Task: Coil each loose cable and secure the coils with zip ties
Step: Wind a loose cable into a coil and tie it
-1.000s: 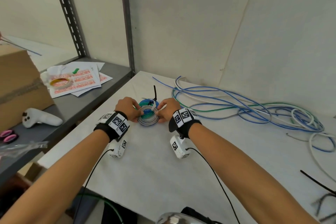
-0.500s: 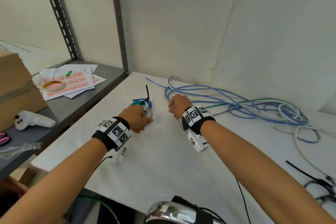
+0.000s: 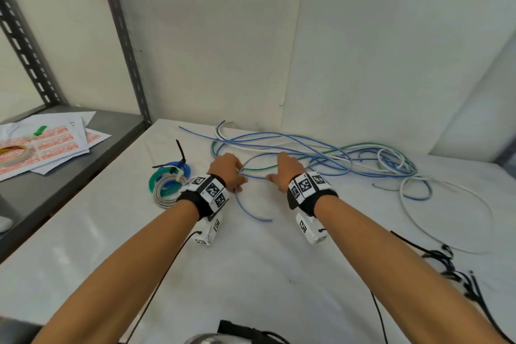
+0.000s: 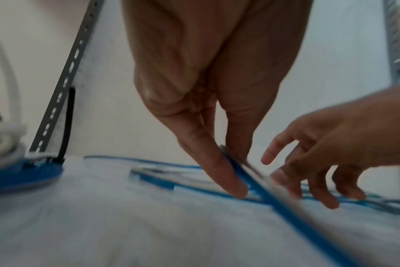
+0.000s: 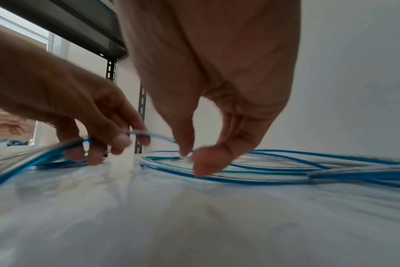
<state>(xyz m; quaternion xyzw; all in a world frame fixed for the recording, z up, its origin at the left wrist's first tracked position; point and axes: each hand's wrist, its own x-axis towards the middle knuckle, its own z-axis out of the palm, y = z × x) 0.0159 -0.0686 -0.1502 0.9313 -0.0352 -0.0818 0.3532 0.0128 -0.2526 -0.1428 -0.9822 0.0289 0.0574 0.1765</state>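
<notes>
The left hand pinches a blue cable between thumb and fingers, lifting it off the white table. The right hand reaches into the loose cables, thumb and forefinger narrowed over a grey strand; through the blur, I cannot tell if it grips. The tied coils lie just left of the left wrist.

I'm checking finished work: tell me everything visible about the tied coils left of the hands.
The tied coils lie flat on the white table, stacked and overlapping: blue at the back, green in the middle, grey-white nearest. They look like thin plastic-sheathed cable. A white tie wraps them, and a black zip tie sticks up. No hand touches them; the left wrist band partly overlaps their view.
</notes>
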